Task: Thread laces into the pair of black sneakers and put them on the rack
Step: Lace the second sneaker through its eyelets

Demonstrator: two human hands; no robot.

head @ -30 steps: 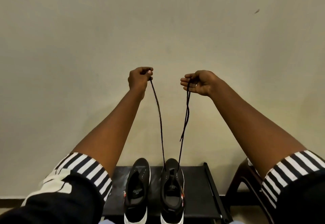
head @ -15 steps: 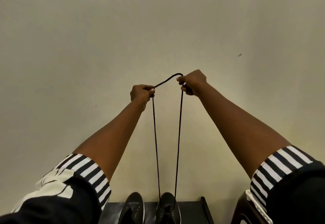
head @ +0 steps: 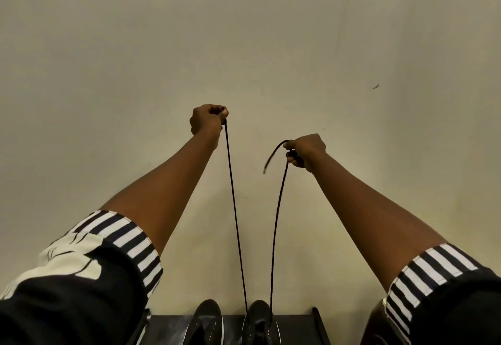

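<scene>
Both sets of fingers are curled tight, each pinching one end of the same black lace (head: 233, 209). The left hand (head: 207, 121) grips its strand higher; the right hand (head: 306, 152) sits lower, with a short loose tail drooping off its fingers (head: 290, 159). Held up and apart like this, the two strands can likely be evened in length. Far below them, both strands run down into the right sneaker (head: 260, 323), beside the left sneaker (head: 207, 323) on the dark rack (head: 168, 329).

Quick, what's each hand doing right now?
Left hand: gripping one end of the black lace.
Right hand: pinching the other end.
</scene>
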